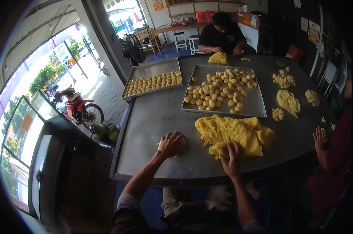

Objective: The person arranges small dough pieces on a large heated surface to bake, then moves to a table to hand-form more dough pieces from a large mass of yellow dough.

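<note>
On the counter [153,117] just in front of me, my left hand [171,144] lies palm-down over a small lump of dough [181,147], fingers curled together on top of it so only a pale edge shows. My right hand [231,160] is nearer the big yellow dough pile [233,134], its fingers spread apart and pressing into the near edge. The pile stretches sideways, left to right, just beyond and to the right of my left hand. I cannot tell the lump's shape under my palm. Another person's hand [320,137] rests on the right rim.
</note>
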The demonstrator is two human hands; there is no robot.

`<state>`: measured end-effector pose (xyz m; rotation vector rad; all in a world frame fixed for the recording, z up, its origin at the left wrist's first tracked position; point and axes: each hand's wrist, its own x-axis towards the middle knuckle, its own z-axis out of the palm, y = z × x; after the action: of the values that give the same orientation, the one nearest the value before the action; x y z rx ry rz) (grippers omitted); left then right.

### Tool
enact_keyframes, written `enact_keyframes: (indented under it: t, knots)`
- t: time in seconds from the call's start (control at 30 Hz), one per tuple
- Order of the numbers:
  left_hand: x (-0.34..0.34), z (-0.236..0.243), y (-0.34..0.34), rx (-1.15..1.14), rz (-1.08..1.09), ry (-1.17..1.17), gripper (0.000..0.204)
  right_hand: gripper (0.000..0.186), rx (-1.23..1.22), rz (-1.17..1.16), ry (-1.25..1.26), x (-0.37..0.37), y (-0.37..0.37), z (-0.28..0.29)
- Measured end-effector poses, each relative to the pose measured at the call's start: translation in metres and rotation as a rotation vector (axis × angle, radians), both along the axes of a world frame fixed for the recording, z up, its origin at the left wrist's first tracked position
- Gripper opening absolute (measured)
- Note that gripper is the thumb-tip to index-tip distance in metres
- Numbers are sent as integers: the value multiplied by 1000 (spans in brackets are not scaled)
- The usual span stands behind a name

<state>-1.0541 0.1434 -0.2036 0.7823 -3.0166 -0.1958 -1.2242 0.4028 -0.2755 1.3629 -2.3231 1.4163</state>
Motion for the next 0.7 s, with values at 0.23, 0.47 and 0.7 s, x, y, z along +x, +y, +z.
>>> enact_keyframes:
  t: [0.23,0.47,0.7]
  knots:
    - [-1,17,-21,251,84,-32,47,74,89,63,-132,-6,7,9]
    - [34,-14,-89,798,802,718,43,73,83,-31,-35,1,-7,-2]
    - [71,-45,-99,-1,428,265,30,55,194,-98,-47,-10,-2,1]
